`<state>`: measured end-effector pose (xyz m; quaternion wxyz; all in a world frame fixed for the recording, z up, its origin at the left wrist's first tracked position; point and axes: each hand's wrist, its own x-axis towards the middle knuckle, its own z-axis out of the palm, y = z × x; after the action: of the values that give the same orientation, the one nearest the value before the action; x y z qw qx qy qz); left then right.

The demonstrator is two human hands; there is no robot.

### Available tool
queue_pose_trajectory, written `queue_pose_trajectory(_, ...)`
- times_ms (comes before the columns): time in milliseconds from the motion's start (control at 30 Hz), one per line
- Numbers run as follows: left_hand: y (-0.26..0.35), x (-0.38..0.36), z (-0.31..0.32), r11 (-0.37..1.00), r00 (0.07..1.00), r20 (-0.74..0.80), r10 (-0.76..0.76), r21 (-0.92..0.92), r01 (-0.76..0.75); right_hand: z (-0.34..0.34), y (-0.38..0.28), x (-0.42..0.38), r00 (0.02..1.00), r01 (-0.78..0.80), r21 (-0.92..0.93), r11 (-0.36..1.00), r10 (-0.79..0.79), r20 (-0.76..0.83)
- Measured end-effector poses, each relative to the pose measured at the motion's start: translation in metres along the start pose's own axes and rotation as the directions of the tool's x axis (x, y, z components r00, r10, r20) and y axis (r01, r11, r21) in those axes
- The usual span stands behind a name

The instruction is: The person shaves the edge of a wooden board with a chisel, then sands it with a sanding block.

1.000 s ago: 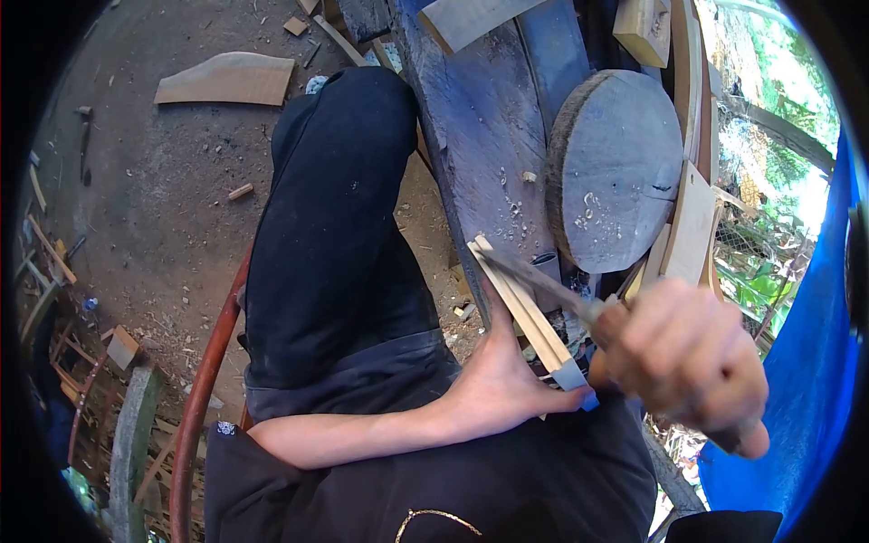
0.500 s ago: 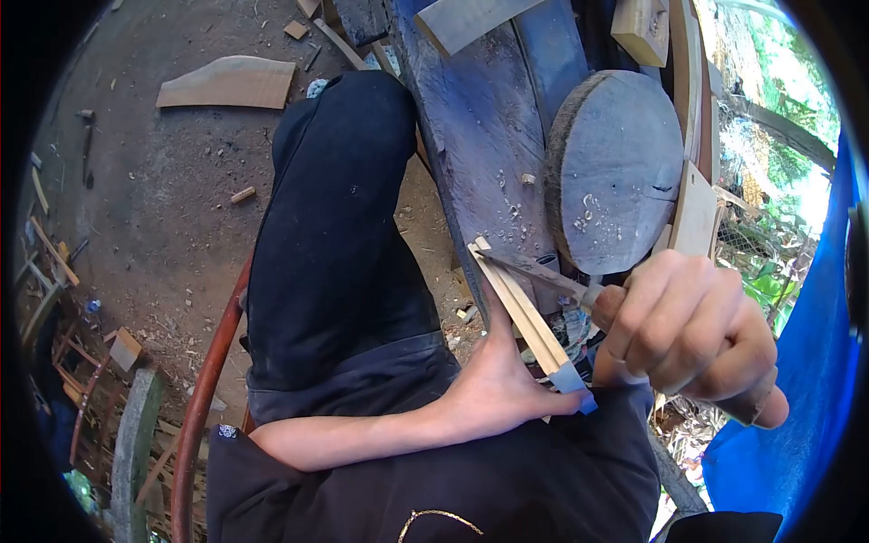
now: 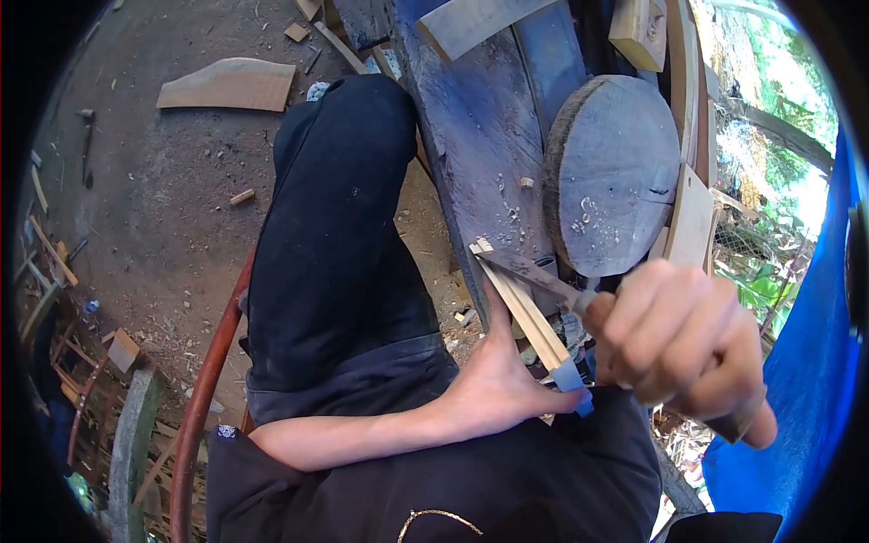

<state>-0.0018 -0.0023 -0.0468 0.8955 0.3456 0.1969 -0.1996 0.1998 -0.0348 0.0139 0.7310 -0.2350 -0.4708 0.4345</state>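
My left hand (image 3: pixel 493 385) is closed around a thin, pale grooved wooden stick (image 3: pixel 525 319), with its thumb by the blue tape (image 3: pixel 568 380) wrapped round the near end. The stick slants away from my body toward the workbench. My right hand (image 3: pixel 679 339) grips the handle of a knife (image 3: pixel 536 276). Its dark, worn blade points left and lies across the far part of the stick, close to the tip. My right fist hides most of the handle.
A round wood slab (image 3: pixel 620 176) with shavings on it rests on the dark plank bench (image 3: pixel 475 118). Wood blocks (image 3: pixel 641 36) stand at the bench's far end. A curved board (image 3: pixel 228 85) lies on the dirt floor. A blue tarp (image 3: pixel 774 452) hangs at right.
My right hand has shifted a little left, and the knife blade has turned slightly against the stick. My left hand and the stick stay almost where they were.
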Motion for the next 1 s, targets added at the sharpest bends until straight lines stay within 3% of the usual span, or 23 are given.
queue_pose_trajectory(67, -0.002, 0.001, 0.001, 0.999, 0.999, 0.007, 0.051, -0.016, -0.051, 0.001, 0.005, -0.008, 1.000, -0.006, -0.036, 0.999, 0.006, 0.000)
queue_pose_trajectory(167, 0.000, 0.002, 0.003, 0.999, 1.000, 0.010, 0.014, 0.037, -0.015, 0.005, 0.009, -0.008, 0.992, -0.007, -0.056, 0.998, 0.000, -0.129)
queue_pose_trajectory(200, 0.001, 0.002, 0.001, 0.999, 1.000, 0.011, 0.019, 0.041, -0.020, 0.006, 0.006, -0.005, 0.992, -0.004, -0.060, 0.998, -0.004, -0.124)
queue_pose_trajectory(267, 0.004, 0.000, -0.001, 1.000, 1.000, 0.024, -0.014, 0.008, 0.014, 0.006, 0.003, -0.001, 0.996, 0.082, -0.022, 0.996, -0.081, 0.037)
queue_pose_trajectory(300, 0.002, -0.002, 0.001, 1.000, 1.000, 0.017, -0.021, 0.003, 0.021, 0.006, 0.003, -0.004, 0.999, -0.049, -0.021, 0.999, 0.049, -0.019)
queue_pose_trajectory(333, 0.002, -0.003, 0.003, 1.000, 1.000, 0.009, -0.015, 0.013, 0.015, 0.003, 0.022, -0.014, 0.995, -0.005, -0.122, 0.993, -0.008, -0.102)
queue_pose_trajectory(433, 0.004, 0.002, 0.004, 0.998, 0.999, -0.021, 0.028, 0.052, -0.027, 0.001, 0.009, -0.004, 0.993, -0.021, -0.125, 0.992, 0.006, -0.121)
queue_pose_trajectory(500, 0.003, 0.002, 0.003, 0.997, 0.998, -0.037, 0.041, 0.074, -0.038, -0.010, -0.002, 0.002, 0.991, 0.038, 0.037, 0.999, -0.042, 0.124)
queue_pose_trajectory(533, 0.004, 0.001, 0.002, 0.997, 0.999, -0.038, 0.037, 0.071, -0.034, -0.007, 0.005, -0.004, 0.992, 0.036, 0.039, 0.999, -0.041, 0.120)
queue_pose_trajectory(600, 0.010, 0.003, 0.001, 0.991, 1.000, -0.004, 0.008, 0.130, -0.008, 0.000, 0.021, -0.018, 0.983, 0.008, -0.142, 0.990, -0.034, -0.181)
queue_pose_trajectory(667, 0.007, 0.000, 0.003, 0.990, 0.997, 0.005, -0.081, 0.114, 0.079, -0.006, 0.006, -0.014, 0.993, 0.004, -0.136, 0.991, -0.020, -0.114)
queue_pose_trajectory(733, 0.000, 0.000, 0.005, 0.994, 0.998, -0.057, 0.038, 0.105, -0.032, -0.012, -0.012, -0.013, 0.999, 0.012, -0.010, 1.000, -0.012, 0.045)
queue_pose_trajectory(867, 0.003, 0.003, 0.003, 0.997, 0.997, -0.015, 0.077, 0.032, -0.077, 0.000, 0.013, -0.028, 0.979, -0.008, -0.224, 0.975, -0.038, -0.201)
queue_pose_trajectory(933, 0.005, 0.000, 0.004, 0.999, 1.000, -0.020, -0.010, 0.040, 0.011, -0.004, 0.001, -0.025, 0.983, -0.003, -0.223, 0.975, -0.037, -0.179)
queue_pose_trajectory(1000, 0.001, 0.000, 0.001, 0.999, 1.000, -0.024, -0.009, 0.051, 0.010, -0.011, -0.011, -0.020, 0.999, 0.007, -0.111, 0.994, -0.003, 0.032)
